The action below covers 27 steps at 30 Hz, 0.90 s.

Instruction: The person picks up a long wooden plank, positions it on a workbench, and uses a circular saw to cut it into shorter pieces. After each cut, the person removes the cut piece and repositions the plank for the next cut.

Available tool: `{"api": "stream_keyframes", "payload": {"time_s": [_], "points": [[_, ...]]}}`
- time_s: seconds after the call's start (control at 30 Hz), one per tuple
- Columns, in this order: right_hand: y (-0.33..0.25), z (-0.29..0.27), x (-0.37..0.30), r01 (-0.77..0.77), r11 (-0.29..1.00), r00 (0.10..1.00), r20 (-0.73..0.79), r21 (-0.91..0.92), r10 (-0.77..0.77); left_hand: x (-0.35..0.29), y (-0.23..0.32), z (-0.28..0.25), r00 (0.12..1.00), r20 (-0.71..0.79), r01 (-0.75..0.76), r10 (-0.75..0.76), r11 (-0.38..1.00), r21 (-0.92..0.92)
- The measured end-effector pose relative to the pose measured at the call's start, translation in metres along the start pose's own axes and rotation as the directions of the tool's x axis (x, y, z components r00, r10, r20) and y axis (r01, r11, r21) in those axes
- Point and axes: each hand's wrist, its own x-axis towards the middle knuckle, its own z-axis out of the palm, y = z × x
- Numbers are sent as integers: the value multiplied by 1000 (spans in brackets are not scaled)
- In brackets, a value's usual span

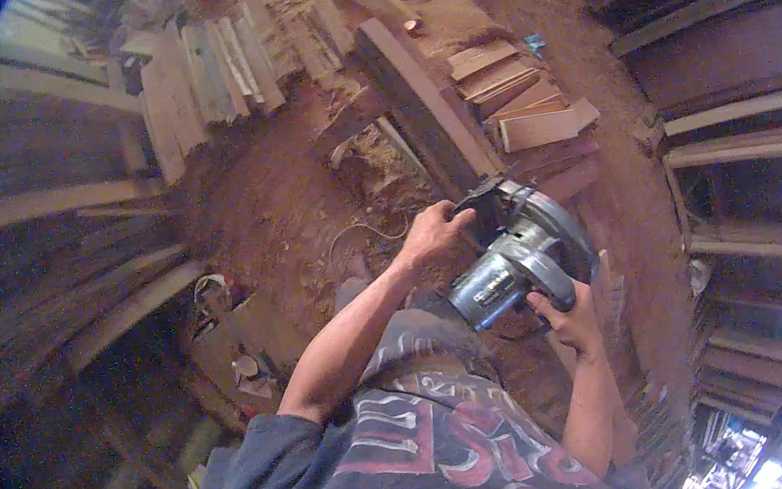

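A grey circular saw (537, 241) with a shiny cylindrical motor sits in front of me, at the near end of a long reddish-brown timber (428, 87). My right hand (572, 321) is wrapped round the saw's rear handle. At the saw's front left, my left hand (435, 234) grips the edge of its dark base plate, thumb and fingers bent. The blade is hidden under the rounded guard. Whether the base plate rests fully on the timber, I cannot tell.
Short boards (521, 98) lie stacked right of the timber, and more planks (204, 75) lie at the far left. Sawdust covers the brown floor (262, 193). A thin cord (349, 234) curls near my left hand. Wooden racks (750, 140) stand at the right.
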Motion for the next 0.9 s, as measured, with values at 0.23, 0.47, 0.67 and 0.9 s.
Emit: {"api": "stream_keyframes", "payload": {"time_s": [0.23,0.47,0.67,0.9], "points": [[6,-1,3,-49,996,997,60,74,45,-3,4,-5,998,53,38,-36,998,-54],[0,0,0,64,997,997,-39,-43,-65,-6,10,-8,1000,16,23,-22,1000,-4],[-3,0,1,33,993,999,22,115,-35,-10,13,-7,1000,-7,24,-25,999,-41],[-10,-3,2,63,990,998,16,126,-65,-6,8,-7,999,-22,-27,28,999,33]]}}
